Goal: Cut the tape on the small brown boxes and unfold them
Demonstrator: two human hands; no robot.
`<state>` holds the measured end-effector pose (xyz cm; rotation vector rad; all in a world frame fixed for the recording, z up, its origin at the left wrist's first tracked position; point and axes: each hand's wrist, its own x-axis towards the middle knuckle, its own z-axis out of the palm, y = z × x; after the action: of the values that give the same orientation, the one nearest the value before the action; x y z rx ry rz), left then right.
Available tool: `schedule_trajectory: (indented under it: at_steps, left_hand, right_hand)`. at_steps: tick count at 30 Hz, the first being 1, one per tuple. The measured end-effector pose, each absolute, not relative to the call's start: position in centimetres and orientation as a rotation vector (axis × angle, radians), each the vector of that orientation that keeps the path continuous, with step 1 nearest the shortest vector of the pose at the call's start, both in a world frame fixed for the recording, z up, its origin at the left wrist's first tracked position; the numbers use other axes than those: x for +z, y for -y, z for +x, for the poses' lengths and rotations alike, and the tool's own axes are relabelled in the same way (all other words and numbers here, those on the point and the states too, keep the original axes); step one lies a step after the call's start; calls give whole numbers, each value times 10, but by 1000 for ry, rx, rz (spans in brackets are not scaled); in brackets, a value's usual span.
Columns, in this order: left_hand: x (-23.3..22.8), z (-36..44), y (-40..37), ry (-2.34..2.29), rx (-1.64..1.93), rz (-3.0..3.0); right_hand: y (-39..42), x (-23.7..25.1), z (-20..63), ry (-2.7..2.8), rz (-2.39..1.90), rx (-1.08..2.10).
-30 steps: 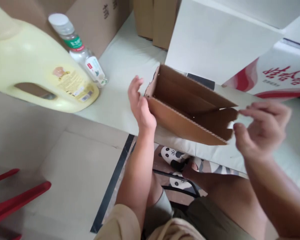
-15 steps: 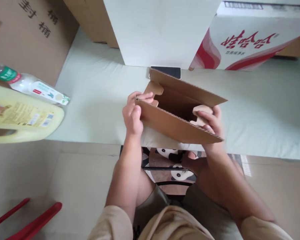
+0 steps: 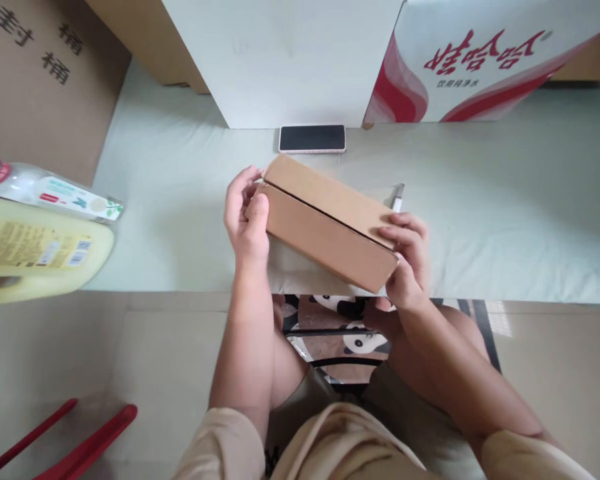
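Note:
Between my two hands is a brown cardboard box (image 3: 325,230), held tilted at the front edge of the covered surface. Its top flaps are folded down, with a narrow dark gap along the seam. My left hand (image 3: 246,210) grips the left end, thumb on the near side. At the other end my right hand (image 3: 409,257) has its fingers on the top flap and its thumb low on the near corner. A small white-and-grey tool (image 3: 398,197), its kind unclear, lies just behind the box's right end, partly hidden.
A phone (image 3: 313,139) lies before a large white box (image 3: 290,60). A red-and-white carton (image 3: 460,73) stands back right. On the left are a brown carton (image 3: 45,100), a clear bottle (image 3: 25,183) and a yellow jug (image 3: 80,233). Red bars (image 3: 90,440) show lower left.
The box's flaps, raised and open before, are now folded down over the opening. My hands have shifted slightly left, and the phone and small tool have come into fuller view.

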<state>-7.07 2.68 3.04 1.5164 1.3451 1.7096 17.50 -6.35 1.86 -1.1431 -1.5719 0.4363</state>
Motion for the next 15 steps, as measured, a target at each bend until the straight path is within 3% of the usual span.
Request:
schedule_trajectory:
  at_steps: [10, 15]
  left_hand:
    - [35, -89, -30, -1465, 1626, 1561]
    - [24, -120, -35, -1448, 1691, 1511]
  right_hand:
    - [62, 7, 180, 1457, -1125, 485]
    - [61, 6, 182, 1492, -1263, 720]
